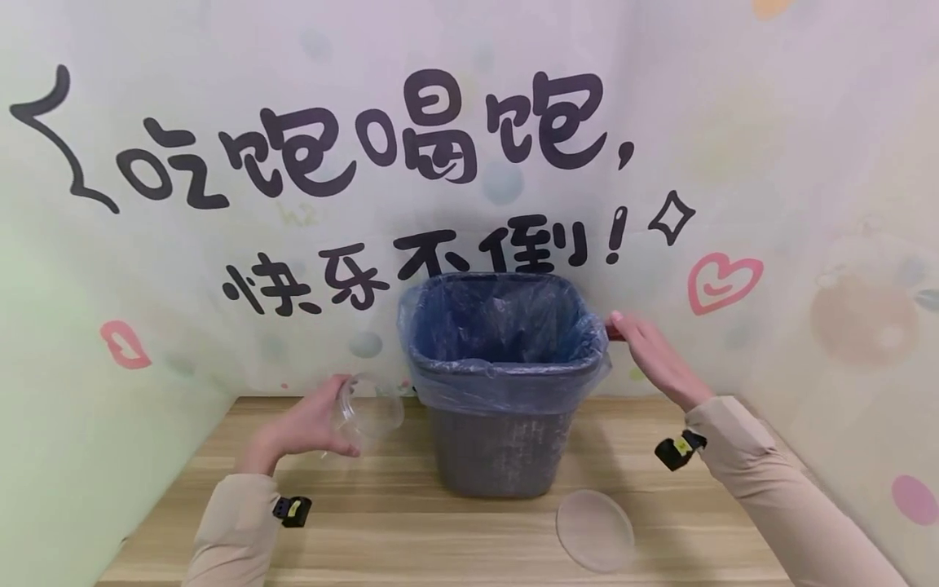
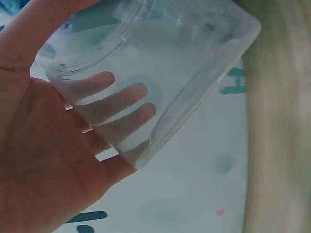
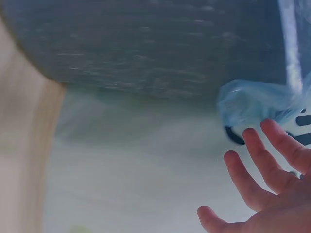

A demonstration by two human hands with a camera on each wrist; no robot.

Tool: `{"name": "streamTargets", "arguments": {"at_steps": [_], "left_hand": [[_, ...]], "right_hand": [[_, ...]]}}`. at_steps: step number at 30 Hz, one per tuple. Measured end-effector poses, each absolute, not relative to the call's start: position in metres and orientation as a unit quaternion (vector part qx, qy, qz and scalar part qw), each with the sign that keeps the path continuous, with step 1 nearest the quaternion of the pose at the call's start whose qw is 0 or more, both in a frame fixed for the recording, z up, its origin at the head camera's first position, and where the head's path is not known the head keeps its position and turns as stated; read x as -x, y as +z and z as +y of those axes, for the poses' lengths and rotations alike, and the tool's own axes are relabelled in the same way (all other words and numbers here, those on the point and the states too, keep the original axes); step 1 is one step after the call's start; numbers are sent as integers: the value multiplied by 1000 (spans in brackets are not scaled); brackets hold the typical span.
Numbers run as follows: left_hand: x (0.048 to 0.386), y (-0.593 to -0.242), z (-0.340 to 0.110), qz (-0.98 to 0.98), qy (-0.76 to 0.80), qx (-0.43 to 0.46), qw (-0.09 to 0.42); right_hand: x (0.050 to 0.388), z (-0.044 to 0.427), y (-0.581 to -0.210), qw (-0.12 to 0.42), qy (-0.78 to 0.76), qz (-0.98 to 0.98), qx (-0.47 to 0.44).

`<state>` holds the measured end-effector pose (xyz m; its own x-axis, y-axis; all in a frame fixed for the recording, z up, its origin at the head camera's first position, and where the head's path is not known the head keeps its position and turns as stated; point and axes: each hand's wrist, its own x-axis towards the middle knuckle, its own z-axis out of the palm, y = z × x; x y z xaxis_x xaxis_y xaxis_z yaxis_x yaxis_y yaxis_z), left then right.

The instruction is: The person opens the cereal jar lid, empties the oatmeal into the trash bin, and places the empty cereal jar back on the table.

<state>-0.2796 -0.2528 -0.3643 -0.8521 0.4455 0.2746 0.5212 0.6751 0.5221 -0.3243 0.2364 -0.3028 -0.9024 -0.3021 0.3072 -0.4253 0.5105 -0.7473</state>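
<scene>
My left hand point(image 1: 320, 418) grips a clear plastic container point(image 1: 372, 410) to the left of the bin, just above the table. In the left wrist view, several fingers point(image 2: 119, 104) show through the see-through wall of the container point(image 2: 194, 53), and the thumb lies across its rim side. The container looks empty and is tilted. A grey waste bin point(image 1: 502, 452) stands upright, lined with a blue plastic bag point(image 1: 506, 387) folded over its rim. My right hand point(image 1: 653, 350) is beside the bin's right rim, fingers extended and spread near the bag's edge; contact is unclear.
A round translucent lid point(image 1: 595, 531) lies flat on the wooden table point(image 1: 367, 530), in front of the bin and to its right. Close behind the bin rises a printed wall point(image 1: 308, 228) with large dark characters. Side walls bound the table left and right.
</scene>
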Motion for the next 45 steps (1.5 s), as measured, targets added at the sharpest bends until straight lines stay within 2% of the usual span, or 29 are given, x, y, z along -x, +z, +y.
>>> {"name": "streamTargets", "arguments": {"at_steps": [7, 21, 29, 36, 45], "left_hand": [[265, -386, -258, -900, -347, 263, 30], [244, -414, -251, -886, -353, 299, 30], [233, -425, -241, -855, -410, 308, -77], [235, -436, -234, -833, -428, 338, -93], [239, -446, -223, -792, -463, 369, -147]], "right_hand": [[307, 256, -337, 78, 411, -881, -223], [276, 269, -390, 100, 369, -894, -235], [266, 274, -409, 67, 412, -884, -208], [263, 275, -417, 78, 421, -880, -206], [263, 268, -425, 72, 436, -868, -228]]}}
